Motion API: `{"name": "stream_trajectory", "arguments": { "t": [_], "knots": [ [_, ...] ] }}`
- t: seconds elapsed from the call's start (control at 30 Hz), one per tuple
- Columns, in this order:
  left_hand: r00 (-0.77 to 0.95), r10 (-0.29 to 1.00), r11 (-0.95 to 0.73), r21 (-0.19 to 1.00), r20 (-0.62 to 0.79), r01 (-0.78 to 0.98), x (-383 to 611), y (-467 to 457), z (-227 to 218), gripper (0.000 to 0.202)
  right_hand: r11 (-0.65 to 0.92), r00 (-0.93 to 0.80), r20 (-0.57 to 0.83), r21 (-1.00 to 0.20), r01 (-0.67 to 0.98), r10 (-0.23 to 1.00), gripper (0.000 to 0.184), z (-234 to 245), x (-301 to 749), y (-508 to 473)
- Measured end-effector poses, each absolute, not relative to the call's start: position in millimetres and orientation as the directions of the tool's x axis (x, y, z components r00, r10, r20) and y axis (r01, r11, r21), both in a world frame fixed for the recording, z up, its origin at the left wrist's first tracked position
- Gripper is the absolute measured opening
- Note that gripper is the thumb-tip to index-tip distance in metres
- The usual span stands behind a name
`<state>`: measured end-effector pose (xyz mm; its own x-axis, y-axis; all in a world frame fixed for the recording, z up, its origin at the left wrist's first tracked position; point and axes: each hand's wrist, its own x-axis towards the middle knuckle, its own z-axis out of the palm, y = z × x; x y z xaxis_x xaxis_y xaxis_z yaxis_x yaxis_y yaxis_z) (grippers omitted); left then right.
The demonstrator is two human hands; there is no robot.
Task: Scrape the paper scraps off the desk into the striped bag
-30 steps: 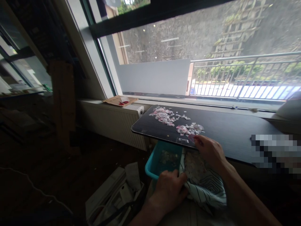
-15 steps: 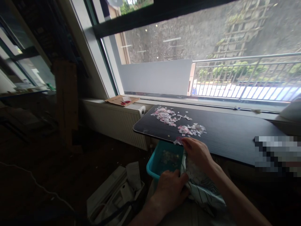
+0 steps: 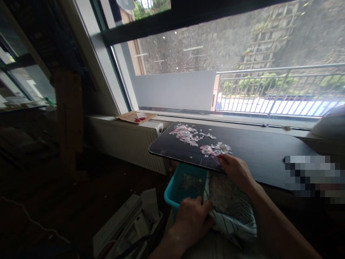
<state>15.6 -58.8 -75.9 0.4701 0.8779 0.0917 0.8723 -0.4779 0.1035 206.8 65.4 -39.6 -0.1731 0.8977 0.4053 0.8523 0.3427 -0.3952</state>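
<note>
My left hand is closed on the edge of a white bag with dark stripes, beside the turquoise plastic basin. The open bag has pale bits inside. Small scraps lie on the basin's floor. My right hand is above the front edge of the black table, fingers pinched on a small pink see-through piece; its exact kind is unclear. The piece touches the nearer pile of white and pink paper scraps. A larger scrap pile lies farther left.
Red-handled scissors rest on a brown paper envelope on the sill, next to a white radiator. Below left stands a box of white parts. A cable crosses the floor. A pixelated object lies on the table's right end.
My right hand has moved from above the bag's mouth forward and right to the nearer scrap pile, carrying the pink piece. The bag's opening shows more. My left hand keeps its grip.
</note>
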Motion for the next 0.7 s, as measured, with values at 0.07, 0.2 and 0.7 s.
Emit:
{"name": "stream_trajectory", "arguments": {
  "t": [0.07, 0.2, 0.7],
  "knots": [
    [0.47, 0.878, -0.478, 0.108, 0.092, 0.872, 15.4, -59.0, -75.7, 0.017, 0.37, -0.202, 0.391, -0.421, 0.828, 0.898, 0.033, -39.5, 205.5, 66.3],
    [0.469, 0.878, -0.478, 0.105, 0.101, 0.872, 15.2, -59.1, -75.8, 0.016, 0.327, -0.133, 0.458, -0.376, 0.867, 0.879, 0.034, -42.0, 209.5, 72.5],
    [0.469, 0.879, -0.475, 0.101, 0.08, 0.874, 14.3, -61.0, -75.1, 0.018, 0.478, -0.281, 0.418, -0.504, 0.72, 0.864, 0.034, -32.7, 172.7, 59.1]
  ]
}}
